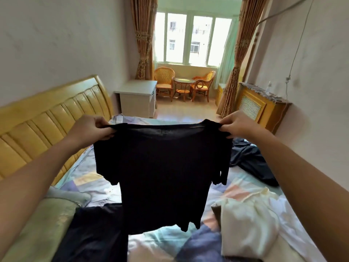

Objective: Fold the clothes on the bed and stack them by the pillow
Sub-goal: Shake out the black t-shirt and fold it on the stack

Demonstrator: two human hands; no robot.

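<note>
Head view, left to right. A padded yellow headboard (47,125) ran along the left edge of the bed (170,241), with a pale green pillow (47,220) lying below it. Just beside the pillow, a dark folded garment (94,233) lay flat on the patchwork bedding. The left hand (92,128) pinched one shoulder of a black T-shirt (162,173), fingers curled over the fabric. The shirt hung in the air above the middle of the bed, spread wide, collar uppermost and hem hanging free above the bedding. The right hand (237,125) gripped the opposite shoulder in the same manner. To the right, a crumpled dark garment (251,161) lay on the bed's far side, and a cream-white garment (249,224) lay nearer. Beyond the bed stood a white cabinet (137,98) and two wicker chairs (164,80) beneath a window (190,38).
</note>
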